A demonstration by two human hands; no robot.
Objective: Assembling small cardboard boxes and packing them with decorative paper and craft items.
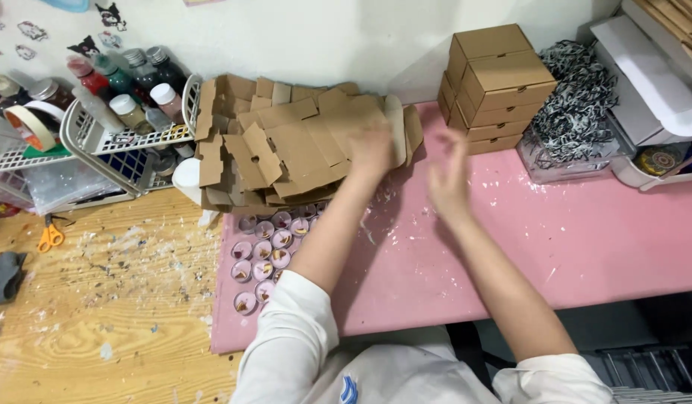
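Flat cardboard blanks [301,142], unfolded box cut-outs in plain brown, lie in a loose, uneven pile at the back of the pink desk [585,239], close to the white wall. In the head view, the only view, the left hand [370,150] rests on the right part of this pile; the hand is blurred, so whether its fingers are gripping a blank or only pressing on it cannot be told. The right hand [447,176] is just beside the pile, above the desk, with fingers spread and open, holding nothing.

The blanks are probably very light and thin. They look stiff enough to keep their shape, but the flaps and tabs can bend or crease easily. The surface looks matte, so it should not be slippery. The sheets overlap at many angles, so one blank may drag its neighbours along. A good place to take hold seems to be a free edge at the right side of the pile, pinched between thumb and fingers, on the wide panel and not on a small tab.

Folded brown boxes [495,82] stand stacked near the wall, right of the pile. Shredded black-and-white paper [578,105] lies further right. Small round purple cups [260,254] sit in front of the pile, partly under the left arm. Orange scissors [50,236] lie on the wooden surface far left.
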